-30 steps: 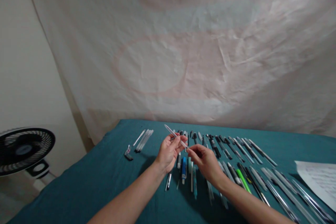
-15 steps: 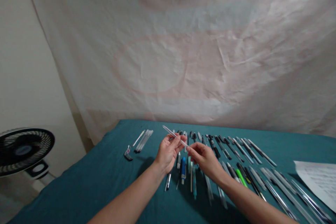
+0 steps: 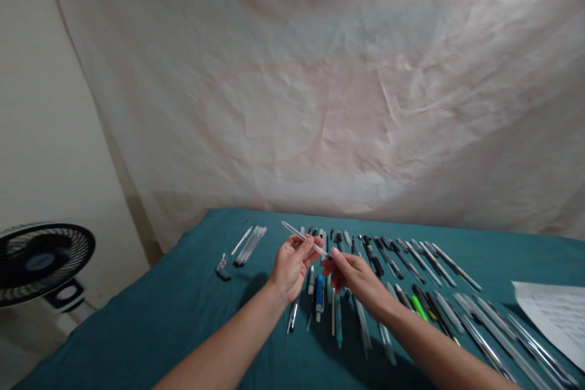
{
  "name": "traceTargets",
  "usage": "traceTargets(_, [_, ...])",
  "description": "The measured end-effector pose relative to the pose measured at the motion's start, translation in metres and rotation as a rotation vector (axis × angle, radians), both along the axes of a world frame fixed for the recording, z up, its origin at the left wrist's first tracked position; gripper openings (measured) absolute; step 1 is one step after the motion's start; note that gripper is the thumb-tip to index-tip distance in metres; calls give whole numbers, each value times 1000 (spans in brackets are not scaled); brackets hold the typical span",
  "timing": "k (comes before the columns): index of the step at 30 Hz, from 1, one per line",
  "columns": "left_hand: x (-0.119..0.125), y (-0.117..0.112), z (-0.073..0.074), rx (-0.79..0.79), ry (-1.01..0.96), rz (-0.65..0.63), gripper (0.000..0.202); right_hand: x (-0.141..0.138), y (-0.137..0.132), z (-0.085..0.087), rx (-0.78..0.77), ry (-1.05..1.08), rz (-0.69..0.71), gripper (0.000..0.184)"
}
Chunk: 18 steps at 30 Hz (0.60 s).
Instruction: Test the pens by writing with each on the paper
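Already, clear plastic sticks are grouped far left; one thin transparent pen, seemingly unfinished, is pinched by left hand and right hand.

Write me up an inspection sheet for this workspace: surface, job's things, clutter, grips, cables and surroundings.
Surface: teal cloth, lightly creased.
Job's things: slim clear pen held slanted above the cloth; many pens laid out to the right, including a blue pen and a bright green pen; small group of clear pens at left.
Clutter: sheet of paper at right; small dark-ended item at left, too unclear to identify.
Grips: left grip pinches the slim clear pen; right grip is at its lower end, contact hard to tell.
Cables: nothing seen.
Surroundings: black fan at left; pale, wrinkled hanging sheet behind.
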<state>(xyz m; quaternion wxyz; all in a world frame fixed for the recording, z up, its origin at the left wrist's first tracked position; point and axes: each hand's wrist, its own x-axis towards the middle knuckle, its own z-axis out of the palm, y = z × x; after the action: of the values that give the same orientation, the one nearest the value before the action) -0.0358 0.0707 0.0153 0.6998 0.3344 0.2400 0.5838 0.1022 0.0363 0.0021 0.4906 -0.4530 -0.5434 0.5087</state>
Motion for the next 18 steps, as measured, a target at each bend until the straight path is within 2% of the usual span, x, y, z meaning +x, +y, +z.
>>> traceTargets(6, [1,-1,0,2,-8,10,21,1,-2,6,68,-51,-39,39])
traceTargets(11, [0,1,-4,0,-3,16,21,1,-2,4,-22,11,24,46])
traceTargets(16, [0,2,-4,-8,-2,35,23,2,-1,3,73,-51,-11,41])
traceTargets(18, [0,2,-3,-9,0,39,24,2,-1,3,55,-35,-5,41])
